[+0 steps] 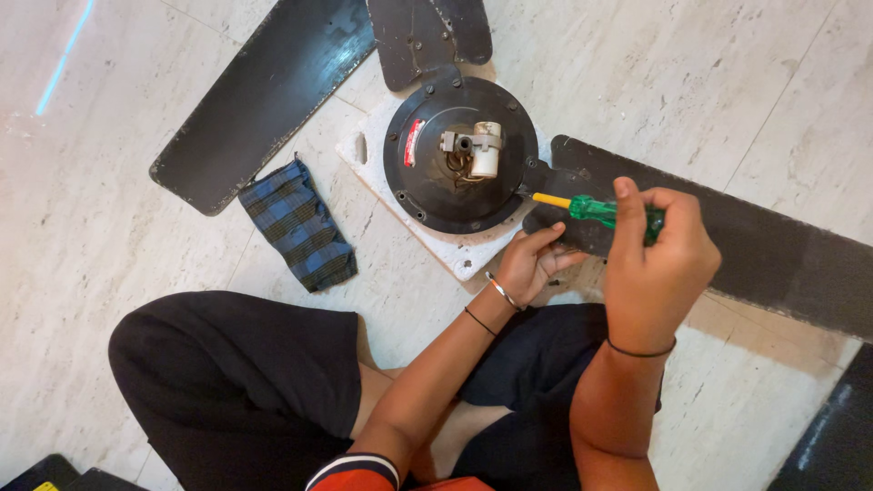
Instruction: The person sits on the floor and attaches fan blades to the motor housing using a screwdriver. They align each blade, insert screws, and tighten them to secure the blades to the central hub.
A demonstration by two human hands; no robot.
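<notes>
A black round ceiling fan motor lies on a white foam block on the floor. My right hand grips a screwdriver with a green and yellow handle, its tip at the motor's right edge where a dark fan blade joins. My left hand rests on the inner end of that blade, just below the screwdriver. A white capacitor sits at the motor's centre.
A loose dark blade lies at upper left and another blade at the top. A folded blue checked cloth lies left of the motor. My crossed legs in black trousers fill the bottom.
</notes>
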